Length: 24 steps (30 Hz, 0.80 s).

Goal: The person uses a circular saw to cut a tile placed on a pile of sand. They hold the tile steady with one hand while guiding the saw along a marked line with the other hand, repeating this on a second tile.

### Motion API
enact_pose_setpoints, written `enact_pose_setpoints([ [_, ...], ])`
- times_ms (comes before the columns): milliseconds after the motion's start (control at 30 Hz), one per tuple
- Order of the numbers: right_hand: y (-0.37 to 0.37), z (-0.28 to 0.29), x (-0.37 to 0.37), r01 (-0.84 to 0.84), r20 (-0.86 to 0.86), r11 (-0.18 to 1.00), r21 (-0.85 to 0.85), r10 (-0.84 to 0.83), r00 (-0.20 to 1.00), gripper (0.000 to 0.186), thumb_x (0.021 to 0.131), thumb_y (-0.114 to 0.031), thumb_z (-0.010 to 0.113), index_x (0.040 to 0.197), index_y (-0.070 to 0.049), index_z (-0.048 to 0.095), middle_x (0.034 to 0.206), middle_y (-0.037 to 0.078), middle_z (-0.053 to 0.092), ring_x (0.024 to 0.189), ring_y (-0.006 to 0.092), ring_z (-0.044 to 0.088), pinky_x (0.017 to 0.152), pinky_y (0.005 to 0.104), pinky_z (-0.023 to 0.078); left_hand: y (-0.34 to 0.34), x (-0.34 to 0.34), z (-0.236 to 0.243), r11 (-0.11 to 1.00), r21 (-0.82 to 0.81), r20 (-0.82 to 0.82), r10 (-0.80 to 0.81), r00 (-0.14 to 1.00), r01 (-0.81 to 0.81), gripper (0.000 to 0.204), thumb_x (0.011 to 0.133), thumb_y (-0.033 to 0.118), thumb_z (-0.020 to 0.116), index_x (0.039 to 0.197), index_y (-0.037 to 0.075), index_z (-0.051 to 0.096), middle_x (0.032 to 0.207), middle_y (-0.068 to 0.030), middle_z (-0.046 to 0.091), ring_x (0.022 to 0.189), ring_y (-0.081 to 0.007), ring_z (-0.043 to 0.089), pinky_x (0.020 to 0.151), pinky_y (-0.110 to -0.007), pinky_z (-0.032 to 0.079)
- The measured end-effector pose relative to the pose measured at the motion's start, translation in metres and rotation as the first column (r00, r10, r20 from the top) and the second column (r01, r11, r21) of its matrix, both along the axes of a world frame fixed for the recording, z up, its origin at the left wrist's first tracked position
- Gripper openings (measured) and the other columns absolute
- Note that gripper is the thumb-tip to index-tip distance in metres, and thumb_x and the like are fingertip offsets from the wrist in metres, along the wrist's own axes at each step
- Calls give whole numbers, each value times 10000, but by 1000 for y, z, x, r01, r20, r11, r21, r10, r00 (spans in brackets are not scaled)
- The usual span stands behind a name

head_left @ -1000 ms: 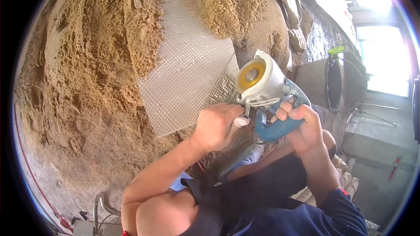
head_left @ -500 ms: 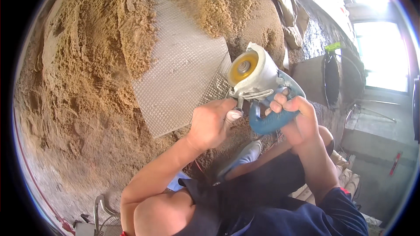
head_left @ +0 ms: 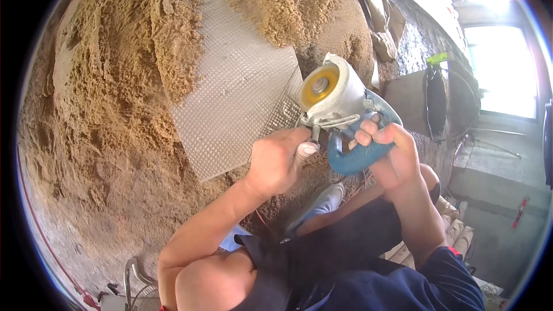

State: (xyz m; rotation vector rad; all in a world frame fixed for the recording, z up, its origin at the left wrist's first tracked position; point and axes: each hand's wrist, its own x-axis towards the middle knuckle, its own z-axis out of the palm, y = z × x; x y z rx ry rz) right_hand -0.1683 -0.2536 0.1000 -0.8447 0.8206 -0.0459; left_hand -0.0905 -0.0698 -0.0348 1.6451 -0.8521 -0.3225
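While the right hand [head_left: 397, 158] is wrapped around the handle [head_left: 352, 160] of the saw [head_left: 347, 103], the left hand [head_left: 275, 161] is clamped on its lever [head_left: 315, 132]. The saw is tilted beside the tile [head_left: 230, 98] amid sand [head_left: 121, 75].

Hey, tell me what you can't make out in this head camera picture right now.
All in the head view:
The rest of the small metal piece: hidden by the left hand.
Part of the power tool, at its handle: covered by the right hand.
Far end of the patterned sheet: cut off by the upper edge.
Anything beyond the window: lost in glare.
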Motion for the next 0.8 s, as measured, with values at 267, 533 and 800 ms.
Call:
enact_pose_setpoints([
  [267, -4, 1, -5, 20, -17, 999, 28, -20, 1000, 271, 768, -7, 491, 1032, -68, 512, 889, 34, 513, 848, 201, 520, 841, 394, 443, -2, 0, 3, 999, -54, -15, -3, 1000, 3, 260, 989, 276, 558, 1006, 27, 629, 779, -177, 624, 709, -403, 625, 627, -454, 502],
  [533, 0, 4, 0, -36, 8, 999, 7, 36, 999, 311, 770, 1, 492, 1074, -58, 522, 901, 33, 505, 866, 205, 511, 837, 395, 443, 2, -1, 3, 996, -88, 23, 3, 1000, -1, 162, 862, 167, 660, 964, 53, 610, 761, -136, 624, 700, -371, 622, 599, -461, 499],
  [800, 2, 4, -5, -25, -31, 1000, 18, 25, 999, 321, 754, 12, 493, 1066, -53, 530, 895, 35, 495, 861, 208, 493, 833, 382, 427, 10, 0, 7, 999, -3, 75, -44, 996, 45, 189, 899, 172, 638, 1000, 12, 637, 767, -169, 624, 682, -385, 615, 605, -456, 490],
])
